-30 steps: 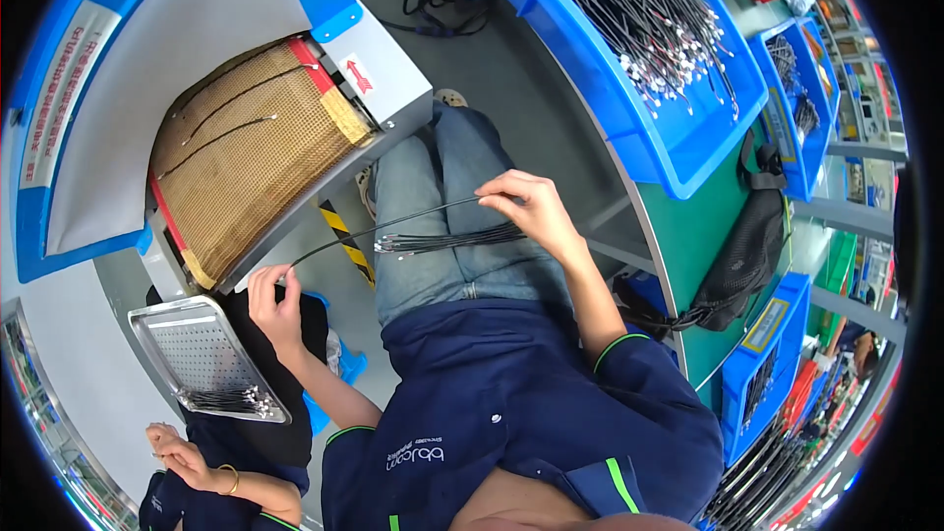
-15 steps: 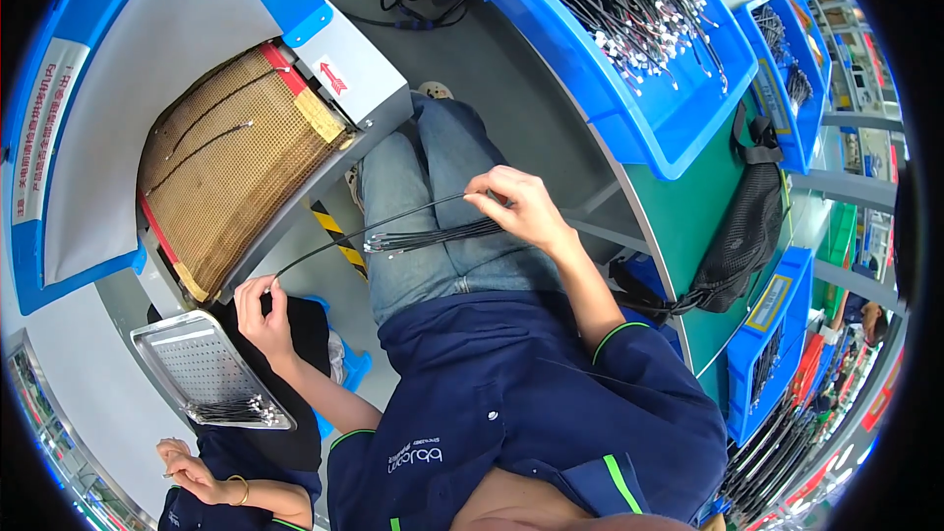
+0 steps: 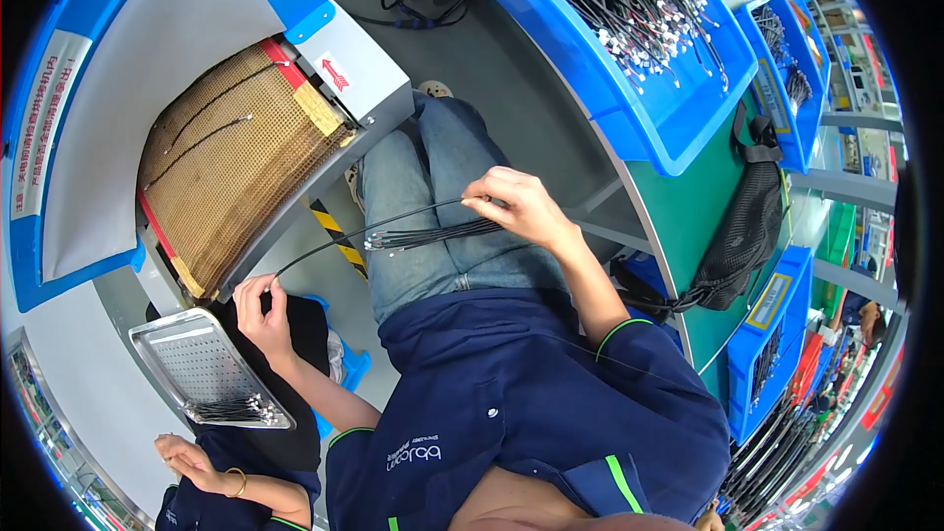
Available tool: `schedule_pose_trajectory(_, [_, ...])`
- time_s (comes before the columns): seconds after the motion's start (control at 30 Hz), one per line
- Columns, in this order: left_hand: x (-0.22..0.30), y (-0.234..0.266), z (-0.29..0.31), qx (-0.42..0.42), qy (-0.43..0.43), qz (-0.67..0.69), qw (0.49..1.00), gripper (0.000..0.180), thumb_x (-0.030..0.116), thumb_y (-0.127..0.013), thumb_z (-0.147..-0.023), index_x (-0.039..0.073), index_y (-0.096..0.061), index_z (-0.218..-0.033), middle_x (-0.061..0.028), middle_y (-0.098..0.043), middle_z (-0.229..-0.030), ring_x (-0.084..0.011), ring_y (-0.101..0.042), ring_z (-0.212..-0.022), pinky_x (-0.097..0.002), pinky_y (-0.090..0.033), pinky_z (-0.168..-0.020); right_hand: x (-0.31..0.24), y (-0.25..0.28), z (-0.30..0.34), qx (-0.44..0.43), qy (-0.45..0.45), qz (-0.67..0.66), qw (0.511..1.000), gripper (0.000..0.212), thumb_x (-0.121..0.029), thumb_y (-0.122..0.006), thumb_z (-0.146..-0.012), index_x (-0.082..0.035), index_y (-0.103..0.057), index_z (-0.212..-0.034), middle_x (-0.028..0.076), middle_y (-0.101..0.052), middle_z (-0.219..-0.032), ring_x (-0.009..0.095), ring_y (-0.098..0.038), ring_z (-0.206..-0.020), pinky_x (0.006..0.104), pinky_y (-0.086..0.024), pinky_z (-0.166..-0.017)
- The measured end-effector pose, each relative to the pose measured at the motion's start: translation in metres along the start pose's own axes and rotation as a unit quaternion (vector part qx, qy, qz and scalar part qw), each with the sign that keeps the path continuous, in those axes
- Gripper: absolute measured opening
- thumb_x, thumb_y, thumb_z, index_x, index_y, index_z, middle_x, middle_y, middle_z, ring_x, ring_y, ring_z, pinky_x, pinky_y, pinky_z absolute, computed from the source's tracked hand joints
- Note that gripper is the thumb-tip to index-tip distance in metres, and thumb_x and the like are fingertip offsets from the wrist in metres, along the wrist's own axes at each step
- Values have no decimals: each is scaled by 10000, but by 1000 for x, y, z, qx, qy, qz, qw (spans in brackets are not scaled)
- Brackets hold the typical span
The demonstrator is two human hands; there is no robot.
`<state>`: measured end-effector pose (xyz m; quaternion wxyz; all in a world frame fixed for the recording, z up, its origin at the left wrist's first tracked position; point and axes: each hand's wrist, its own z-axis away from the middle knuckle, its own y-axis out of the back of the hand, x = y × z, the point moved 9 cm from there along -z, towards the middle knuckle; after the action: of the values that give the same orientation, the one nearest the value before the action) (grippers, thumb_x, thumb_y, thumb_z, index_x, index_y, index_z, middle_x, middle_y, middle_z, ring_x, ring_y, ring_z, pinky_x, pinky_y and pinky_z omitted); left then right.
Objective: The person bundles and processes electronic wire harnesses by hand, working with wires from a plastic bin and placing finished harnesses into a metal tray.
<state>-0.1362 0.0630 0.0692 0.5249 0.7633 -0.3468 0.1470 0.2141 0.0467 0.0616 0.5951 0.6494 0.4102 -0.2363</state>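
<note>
A single thin black cable stretches across my lap between my two hands. At the left, near the corner of the mesh belt, my left hand pinches one end of it. My right hand closes on the other end, over my right thigh. That same hand also grips a bundle of black cables, whose light connector ends point left over my jeans. Two more cables lie spread on the brown belt of the machine.
A blue bin heaped with cables stands on the green table at the right, beside a black mesh bag. A metal tray with cables is at the lower left. There, another person's hand shows.
Both cables on the belt have shifted slightly away from me, into the machine. My hands have barely moved and keep their hold. The other person's hand has changed its pose a little.
</note>
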Motion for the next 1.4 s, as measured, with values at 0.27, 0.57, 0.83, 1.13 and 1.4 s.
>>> schedule_pose_trajectory(0.27, [-21,7,3,0,1,-8,1000,134,-50,-674,-746,-2,-608,-852,-90,-622,-811,-241,-583,-765,-321,-468,-720,-9,-17,-11,-26,33,-11,999,103,-123,-694,-801,-42,-648,-844,58,-582,-713,200,-570,-668,320,-469,-616])
schedule_pose_trajectory(0.57, [-31,9,7,3,18,-4,1000,164,-65,-682,-720,0,-610,-852,-92,-623,-803,-251,-584,-761,-331,-477,-726,-12,-26,-16,-16,39,4,999,92,-107,-719,-774,-50,-675,-831,37,-618,-711,173,-566,-633,296,-463,-579])
schedule_pose_trajectory(0.83, [-35,8,12,14,49,-58,997,94,43,-720,-740,47,-658,-810,-106,-639,-786,-263,-620,-700,-361,-513,-678,-12,-30,-12,-46,39,-30,998,86,-70,-716,-756,-42,-653,-807,53,-556,-659,192,-559,-618,316,-455,-556])
schedule_pose_trajectory(1.13, [-37,-5,11,-20,47,-50,997,54,46,-687,-793,59,-637,-807,-92,-628,-876,-240,-609,-775,-336,-506,-699,-6,-35,-8,-71,34,-23,997,111,-105,-698,-763,-44,-615,-804,70,-521,-683,225,-553,-674,344,-462,-627])
schedule_pose_trajectory(1.4, [-100,8,-47,14,93,18,995,78,22,-656,-815,-7,-620,-878,-81,-626,-820,-200,-583,-748,-293,-471,-710,-35,-49,-80,44,65,98,992,115,-74,-742,-712,-69,-646,-775,29,-578,-685,187,-554,-660,309,-461,-613])
